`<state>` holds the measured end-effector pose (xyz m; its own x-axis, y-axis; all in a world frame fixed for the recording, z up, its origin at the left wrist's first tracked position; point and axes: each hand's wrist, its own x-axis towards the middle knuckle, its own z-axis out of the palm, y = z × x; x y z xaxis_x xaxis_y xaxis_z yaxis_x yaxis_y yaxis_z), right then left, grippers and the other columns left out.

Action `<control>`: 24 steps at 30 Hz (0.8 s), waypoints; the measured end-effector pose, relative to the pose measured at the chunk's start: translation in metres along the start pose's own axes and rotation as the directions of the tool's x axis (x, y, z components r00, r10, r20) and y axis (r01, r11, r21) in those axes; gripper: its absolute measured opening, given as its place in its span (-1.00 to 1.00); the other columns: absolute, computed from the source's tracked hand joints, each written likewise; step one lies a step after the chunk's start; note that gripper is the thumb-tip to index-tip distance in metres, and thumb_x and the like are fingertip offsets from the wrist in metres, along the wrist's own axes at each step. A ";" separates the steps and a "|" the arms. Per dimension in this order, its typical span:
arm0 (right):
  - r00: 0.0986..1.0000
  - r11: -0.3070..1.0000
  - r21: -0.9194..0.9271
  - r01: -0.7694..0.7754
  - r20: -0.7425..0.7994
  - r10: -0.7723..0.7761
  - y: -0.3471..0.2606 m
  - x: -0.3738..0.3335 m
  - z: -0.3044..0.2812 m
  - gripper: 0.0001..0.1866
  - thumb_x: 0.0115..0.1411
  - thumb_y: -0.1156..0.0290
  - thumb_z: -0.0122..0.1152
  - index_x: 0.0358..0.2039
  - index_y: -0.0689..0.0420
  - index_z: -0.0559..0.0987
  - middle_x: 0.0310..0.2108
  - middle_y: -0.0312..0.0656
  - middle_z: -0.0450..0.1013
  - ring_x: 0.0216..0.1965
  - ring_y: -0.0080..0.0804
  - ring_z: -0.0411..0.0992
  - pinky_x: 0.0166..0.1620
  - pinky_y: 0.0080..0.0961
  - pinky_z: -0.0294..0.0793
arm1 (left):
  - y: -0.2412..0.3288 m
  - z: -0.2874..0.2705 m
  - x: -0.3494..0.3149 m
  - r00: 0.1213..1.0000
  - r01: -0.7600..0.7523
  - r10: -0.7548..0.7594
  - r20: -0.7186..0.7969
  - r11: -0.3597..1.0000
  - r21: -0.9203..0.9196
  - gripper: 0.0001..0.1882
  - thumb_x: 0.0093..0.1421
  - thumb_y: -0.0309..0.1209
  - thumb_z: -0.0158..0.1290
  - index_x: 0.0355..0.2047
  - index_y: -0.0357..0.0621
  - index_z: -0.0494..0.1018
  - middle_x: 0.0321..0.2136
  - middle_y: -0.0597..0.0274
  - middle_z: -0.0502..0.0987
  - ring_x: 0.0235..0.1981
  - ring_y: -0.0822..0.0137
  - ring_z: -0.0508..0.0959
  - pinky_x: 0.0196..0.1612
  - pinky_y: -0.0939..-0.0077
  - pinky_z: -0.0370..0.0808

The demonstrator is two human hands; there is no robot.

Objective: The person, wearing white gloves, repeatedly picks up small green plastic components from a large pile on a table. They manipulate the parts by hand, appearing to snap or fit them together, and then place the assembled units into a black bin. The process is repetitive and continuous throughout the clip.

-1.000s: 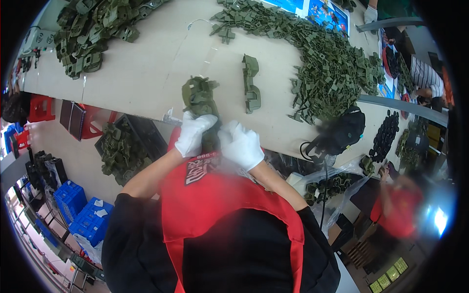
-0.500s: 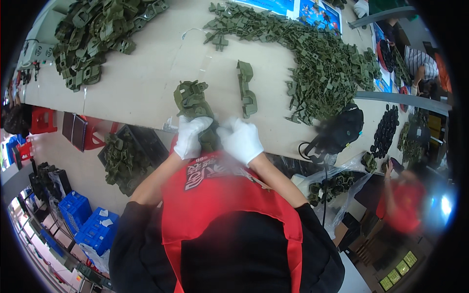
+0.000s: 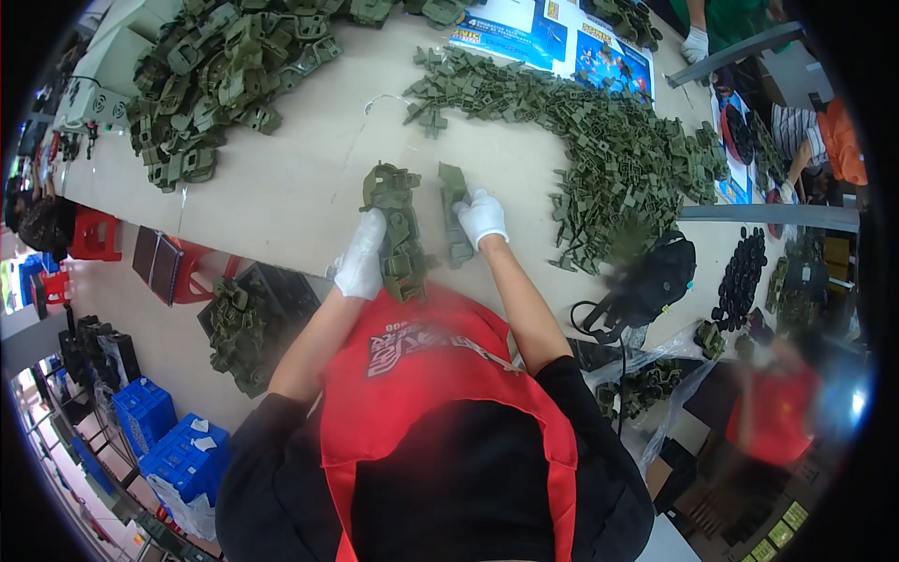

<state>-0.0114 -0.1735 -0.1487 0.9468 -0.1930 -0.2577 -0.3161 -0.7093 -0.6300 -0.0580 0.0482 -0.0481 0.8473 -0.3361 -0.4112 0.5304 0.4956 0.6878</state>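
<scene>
A long olive-green plastic toy vehicle body [image 3: 401, 229] is held upright along its left side by my white-gloved left hand [image 3: 363, 255], near the table's front edge. Its lower end reaches over the red apron. To its right, my gloved right hand [image 3: 483, 217] has its fingers closed round the side of a narrow green plastic side piece [image 3: 454, 211], which stands lengthwise on the table a small gap away from the body. The fingertips of my left hand are partly hidden behind the body.
A wide pile of small green plastic parts [image 3: 618, 140] spreads over the right of the table [image 3: 309, 178]. Larger green bodies [image 3: 225, 75] are heaped at the far left. A black corded tool [image 3: 651, 281] lies at the right edge. A crate of green parts [image 3: 248, 318] stands below left.
My right hand has left the body and taken hold of the side piece. My left hand still holds the body, now turned to show its full length.
</scene>
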 end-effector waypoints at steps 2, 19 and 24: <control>0.987 0.984 0.175 -0.039 0.163 0.010 0.018 0.015 -0.008 -0.71 0.04 0.28 0.18 -0.25 0.13 0.62 -0.21 0.07 0.52 -0.20 0.08 0.48 -0.07 -0.22 0.46 | 0.002 0.003 0.000 0.997 -0.053 0.057 -0.061 0.997 0.063 -0.10 0.08 0.42 -0.18 0.10 -0.13 0.29 -0.11 0.20 0.46 -0.18 0.33 0.49 -0.11 0.33 0.52; 0.999 0.936 0.353 0.002 -0.052 0.017 0.015 0.044 0.002 -0.51 0.01 0.27 0.33 -0.04 0.19 0.51 -0.10 0.04 0.50 -0.07 -0.07 0.47 0.01 -0.25 0.42 | 0.023 0.010 -0.013 0.962 -0.154 0.149 -0.228 0.988 -0.003 0.14 -0.16 0.63 -0.32 0.05 -0.17 0.32 -0.22 0.18 0.47 -0.26 0.28 0.50 -0.18 0.30 0.53; 0.940 0.884 0.446 0.144 0.217 -0.263 -0.134 -0.054 -0.144 -0.69 0.08 0.36 0.27 -0.13 0.09 0.55 -0.18 -0.15 0.54 -0.25 -0.34 0.53 -0.23 -0.44 0.52 | 0.018 0.002 -0.006 0.970 -0.218 0.221 -0.102 0.975 0.039 0.08 -0.09 0.59 -0.30 0.02 -0.19 0.31 -0.24 0.22 0.45 -0.25 0.38 0.48 -0.22 0.42 0.53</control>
<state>-0.0108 -0.1656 0.0555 0.9597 0.1522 -0.2361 -0.1705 -0.3525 -0.9202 -0.0539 0.0579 -0.0319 0.9420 -0.1347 -0.3075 0.3310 0.5255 0.7838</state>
